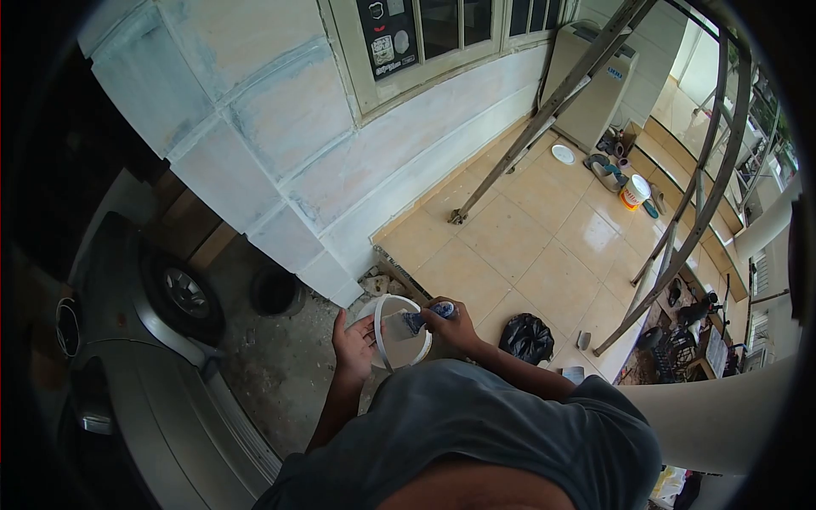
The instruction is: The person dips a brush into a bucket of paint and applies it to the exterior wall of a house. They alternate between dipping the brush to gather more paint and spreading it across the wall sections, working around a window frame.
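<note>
My left hand (354,345) supports a white plastic bucket (380,338) from its left side, thumb up and fingers against the wall. The bucket is tilted, so its round opening faces up toward me. In my right hand (455,326) is a paintbrush (413,322) with a blue-stained handle, gripped with the fingers closed round it. The brush end reaches over the bucket's opening, near the right rim. Part of the bucket's lower side is hidden behind my shirt.
A white-painted wall (280,144) rises ahead, beneath a window. Metal scaffolding (544,127) stands on the tiled porch (476,255). A black plastic bag (527,338) lies at the right. A parked car (161,399) is close on the left, with a dark bucket (276,291) near its wheel.
</note>
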A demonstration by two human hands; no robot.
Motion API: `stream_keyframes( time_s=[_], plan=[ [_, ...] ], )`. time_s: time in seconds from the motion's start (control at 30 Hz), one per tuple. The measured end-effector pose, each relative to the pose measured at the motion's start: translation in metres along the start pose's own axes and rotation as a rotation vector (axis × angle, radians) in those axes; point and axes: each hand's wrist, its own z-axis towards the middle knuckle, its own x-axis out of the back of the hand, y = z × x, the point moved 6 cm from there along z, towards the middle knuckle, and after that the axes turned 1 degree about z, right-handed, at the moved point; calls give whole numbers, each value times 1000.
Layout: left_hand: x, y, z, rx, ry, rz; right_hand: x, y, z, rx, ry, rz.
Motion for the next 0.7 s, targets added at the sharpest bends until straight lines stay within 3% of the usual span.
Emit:
stream_keyframes(
  time_s=[0.23, 0.33, 0.47, 0.57, 0.6, 0.7],
  plan=[
    [-2, 2, 1, -5, -12, 11, -2, -2, 2, 24, -16, 4],
    [-9, 4, -1, -4, -31, 6, -4, -7, 4, 101, -54, -132],
    [-11, 14, 0, -21, -42, 14, -15, -38, 9, 275, -147, -309],
    [-14, 20, -6, -29, -52, 30, -23, -54, 13, 326, -219, -423],
    [-17, 24, -8, -39, -65, 38, -27, -58, 13, 249, -276, -473],
    [-22, 28, -11, -53, -72, 47, -38, -62, 10, 428, -389, -502]
  ],
)
